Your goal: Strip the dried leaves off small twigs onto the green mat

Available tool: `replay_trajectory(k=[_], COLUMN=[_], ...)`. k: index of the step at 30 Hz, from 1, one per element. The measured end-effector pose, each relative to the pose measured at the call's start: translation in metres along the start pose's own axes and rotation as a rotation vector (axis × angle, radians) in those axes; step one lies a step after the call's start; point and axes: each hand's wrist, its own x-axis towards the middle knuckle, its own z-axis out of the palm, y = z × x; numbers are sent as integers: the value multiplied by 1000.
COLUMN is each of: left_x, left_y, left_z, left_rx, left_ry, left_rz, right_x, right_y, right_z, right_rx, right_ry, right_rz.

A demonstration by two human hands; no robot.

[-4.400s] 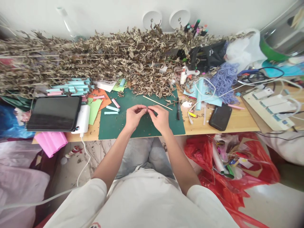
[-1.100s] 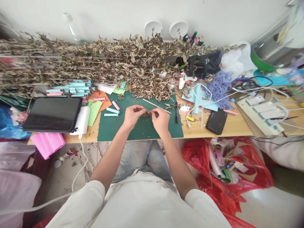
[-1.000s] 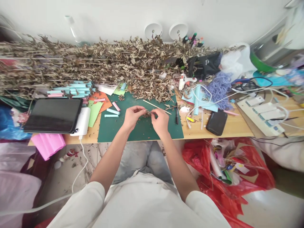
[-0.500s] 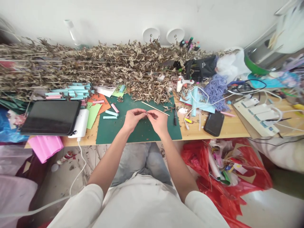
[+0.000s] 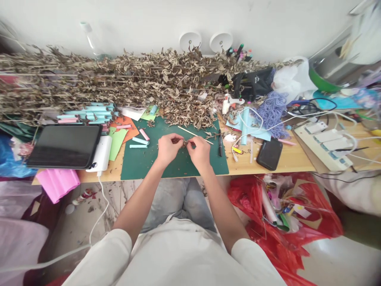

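Note:
Over the green cutting mat (image 5: pixel 143 165), my left hand (image 5: pixel 169 149) and my right hand (image 5: pixel 199 151) face each other with fingertips pinched. Between them is a small clump of dried leaves (image 5: pixel 185 143), mostly hidden by the fingers; both hands grip it. A thin wooden stick (image 5: pixel 193 134) lies on the mat just beyond the fingers. Past it sits a heap of loose dried leaves (image 5: pixel 190 113). To the left lie a pink paper roll (image 5: pixel 144 134) and two light blue paper rolls (image 5: pixel 138 146). A black pen (image 5: pixel 220 143) rests at the mat's right side.
Bundles of dried stalks (image 5: pixel 104 79) line the wall. On the left are a tablet (image 5: pixel 64 146) and a white power bank (image 5: pixel 101 153). A glue gun (image 5: pixel 230 102), purple yarn (image 5: pixel 272 113), a black phone-like device (image 5: pixel 269 153) and a power strip (image 5: pixel 323 145) are right. A red bag (image 5: pixel 321 206) hangs below.
My fingertips have drawn slightly apart, and more of the dried leaf clump shows between them. The whole view has shifted a little; the other things lie as before.

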Motion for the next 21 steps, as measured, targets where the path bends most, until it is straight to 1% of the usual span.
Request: replay_trajectory(k=[6,10,14,17,21], left_x=[3,1,2,3,4], left_y=[-11,-7,-4,-5,-6], left_z=[-2,0,1,2,2], left_rx=[-166,-231,-255,-279,-314], left_ry=[-28,-46,-53,-47,-31], left_rz=[-67,-110,-107,-100,-97], right_x=[-4,-3,0,2,3], right_y=[3,1,-1,0,1], right_z=[-3,-5,-8,-10,-9], right_rx=[-29,-14,21,21,90], right_ry=[-35,-80,-63,-66,-32], right_rz=[-11,-39,-55,-41,30])
